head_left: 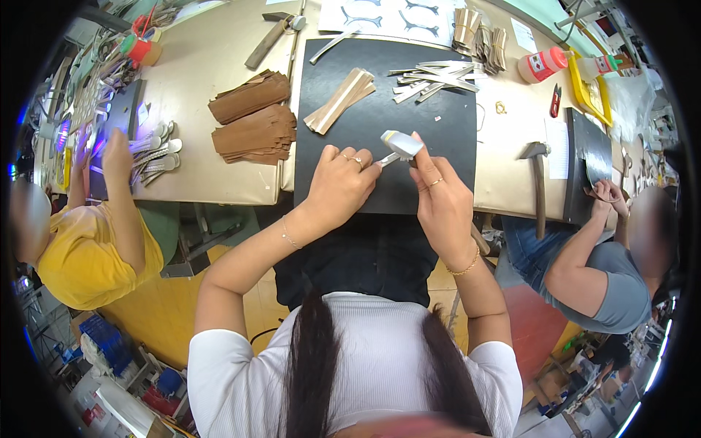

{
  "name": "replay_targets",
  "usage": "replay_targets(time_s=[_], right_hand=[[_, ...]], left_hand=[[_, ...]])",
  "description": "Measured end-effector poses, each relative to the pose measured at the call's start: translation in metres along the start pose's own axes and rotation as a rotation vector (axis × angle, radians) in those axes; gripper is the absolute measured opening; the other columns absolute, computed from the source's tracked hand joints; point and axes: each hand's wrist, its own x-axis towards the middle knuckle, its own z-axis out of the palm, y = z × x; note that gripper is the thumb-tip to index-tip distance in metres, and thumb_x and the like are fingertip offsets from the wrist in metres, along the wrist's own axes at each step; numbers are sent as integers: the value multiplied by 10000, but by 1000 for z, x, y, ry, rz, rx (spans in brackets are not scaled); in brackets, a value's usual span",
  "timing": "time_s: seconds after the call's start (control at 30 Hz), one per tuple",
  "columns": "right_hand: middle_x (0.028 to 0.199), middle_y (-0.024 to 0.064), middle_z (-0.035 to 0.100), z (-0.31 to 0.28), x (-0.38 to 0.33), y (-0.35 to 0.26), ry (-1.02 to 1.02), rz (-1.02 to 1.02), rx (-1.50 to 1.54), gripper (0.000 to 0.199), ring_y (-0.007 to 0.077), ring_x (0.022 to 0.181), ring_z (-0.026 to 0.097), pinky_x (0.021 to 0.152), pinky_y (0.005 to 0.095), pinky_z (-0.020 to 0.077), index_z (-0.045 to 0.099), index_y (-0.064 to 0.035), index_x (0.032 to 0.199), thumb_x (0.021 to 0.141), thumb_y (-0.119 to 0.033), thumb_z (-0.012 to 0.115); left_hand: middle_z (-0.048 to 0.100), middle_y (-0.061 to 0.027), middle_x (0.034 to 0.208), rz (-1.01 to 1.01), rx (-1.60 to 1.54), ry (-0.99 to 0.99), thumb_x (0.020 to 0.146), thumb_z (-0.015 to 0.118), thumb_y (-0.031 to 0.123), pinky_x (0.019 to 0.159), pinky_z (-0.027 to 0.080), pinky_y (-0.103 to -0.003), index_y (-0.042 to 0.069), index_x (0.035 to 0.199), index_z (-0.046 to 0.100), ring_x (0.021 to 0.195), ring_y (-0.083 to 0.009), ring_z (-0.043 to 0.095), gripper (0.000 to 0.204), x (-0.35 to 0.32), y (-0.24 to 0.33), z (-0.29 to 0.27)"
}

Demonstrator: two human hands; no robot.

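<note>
Over the near part of a black work board [409, 193], both my hands hold a silvery strap piece [400, 144] with a broad, curved end and a yellowish edge. My left hand [339, 177] is closed, its fingertips on the narrow end. Thumb and fingers of my right hand [444, 193] pinch the broad end. Beyond my left hand lies a bundle of beige and brown strips [340, 101]. Farther right on the board is a loose pile of silvery strips [434, 79]. A single thin silvery strip [332, 47] lies near the board's far edge.
Brown leather pieces [254, 120] lie in two stacks left of the board. A hammer [539, 182] is on the right, another hammer [274, 40] far left. Glue bottles [542, 66] stand at the back right. People in yellow [95, 252] and grey [610, 281] work on either side.
</note>
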Motion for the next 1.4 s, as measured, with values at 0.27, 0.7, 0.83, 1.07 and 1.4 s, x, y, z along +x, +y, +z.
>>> replay_targets(time_s=[0.27, 0.7, 0.83, 1.07, 1.4], right_hand=[[832, 64, 633, -8, -1, -2, -143, 17, -80, 510, 254, 671, 657, 593, 384, 531, 615, -171, 1430, 932, -90, 693], [805, 63, 621, 3, 1, 20, -130, 63, -234, 475, 250, 670, 659, 592, 376, 534, 628, -177, 1416, 947, -135, 694], [813, 58, 628, 6, 4, 14, 71, 29, -17, 499, 244, 674, 658, 604, 370, 532, 623, -183, 1424, 936, -123, 705], [802, 57, 607, 0, 5, 15, -146, 35, -155, 501, 243, 655, 644, 604, 369, 525, 611, -188, 1442, 951, -133, 689], [799, 55, 609, 3, 0, 19, -225, 50, -209, 482, 248, 659, 651, 598, 373, 527, 616, -199, 1437, 961, -164, 680]], left_hand=[[596, -9, 903, 22, 29, 36, 832, 767, 125, 758, 368, -365, 114, 1024, 745, 831, -184, 563, 194, 4, -5, 4], [626, 39, 904, -205, -220, 34, 864, 769, 172, 830, 325, -408, 138, 931, 756, 884, -170, 582, 76, 20, -9, 11], [623, 48, 911, -93, 32, 70, 868, 763, 179, 821, 319, -424, 149, 931, 756, 881, -160, 576, 70, 17, -2, 13], [615, 53, 918, -22, 167, 82, 867, 756, 171, 816, 316, -434, 172, 973, 753, 876, -153, 573, 107, 15, 1, 15], [658, 37, 907, -321, -263, -34, 864, 775, 190, 860, 280, -411, 164, 974, 793, 894, -175, 581, 114, 15, -10, 6]])
